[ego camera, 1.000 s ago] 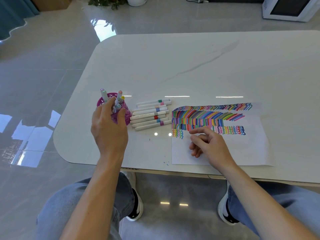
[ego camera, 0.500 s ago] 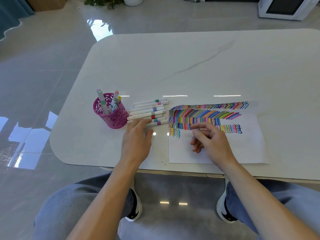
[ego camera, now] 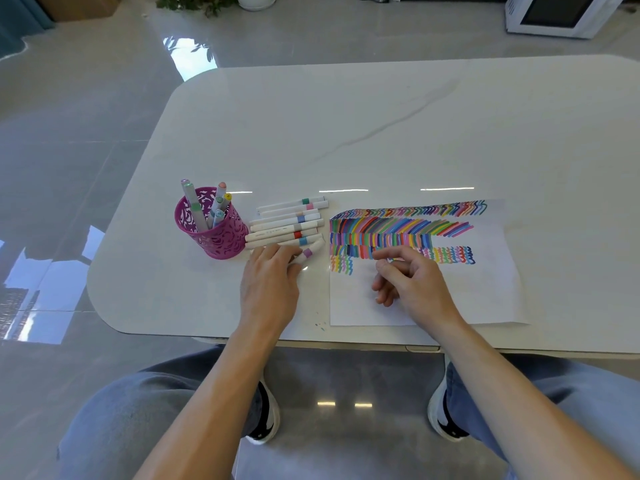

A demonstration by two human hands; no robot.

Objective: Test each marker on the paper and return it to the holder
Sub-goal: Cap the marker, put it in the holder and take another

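Left hand [ego camera: 268, 285]: palm down, forearm bare, fingers curled round a white purple-banded marker [ego camera: 308, 253].
Right hand [ego camera: 410, 280]: loosely curled, empty, forefinger extended leftward.

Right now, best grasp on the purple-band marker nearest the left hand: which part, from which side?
Judging by its pose, take the purple-band marker around its white barrel just behind the band, coming from the near side. It lies flat at the near edge of the marker row, so only that side is free. The left hand already covers its near end; its grip isn't clear.
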